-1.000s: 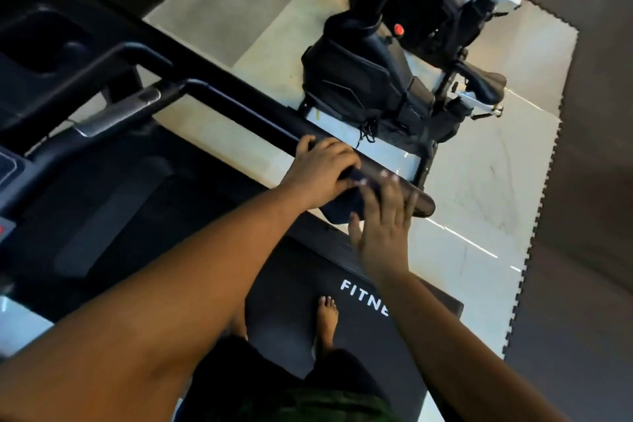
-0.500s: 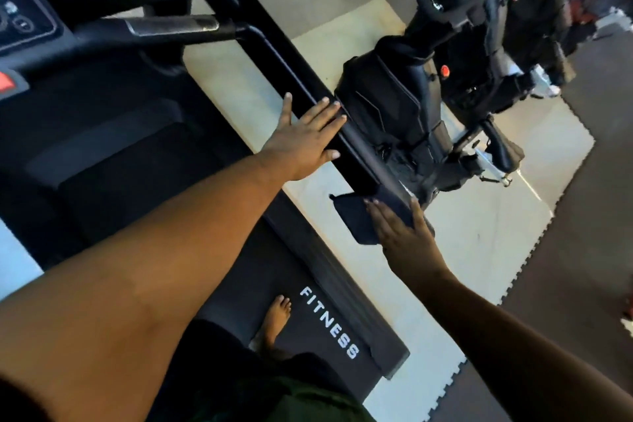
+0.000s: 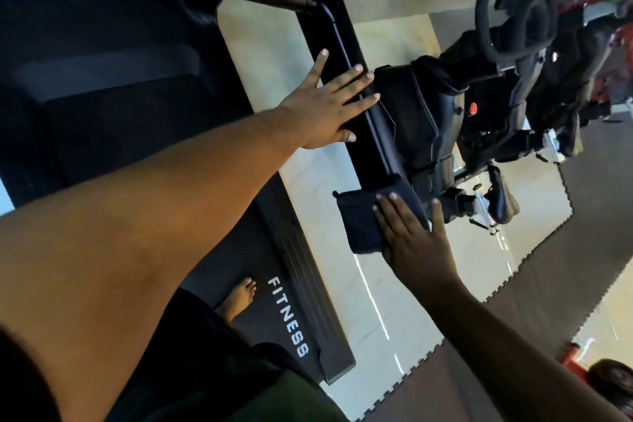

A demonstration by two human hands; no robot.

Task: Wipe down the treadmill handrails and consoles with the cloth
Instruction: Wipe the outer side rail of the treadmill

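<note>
My left hand (image 3: 323, 106), fingers spread and gripping nothing, lies flat across the black handrail (image 3: 346, 55), probably to brace me. Nearer me along the rail, my right hand (image 3: 412, 238), also flat, presses the dark folded cloth (image 3: 359, 219) over the handrail's end, likely to wipe the tip. Below both hands: pale tiled floor (image 3: 308, 178); beyond them an exercise bike (image 3: 438, 116); under my right forearm, dark interlocking mats (image 3: 513, 312).
</note>
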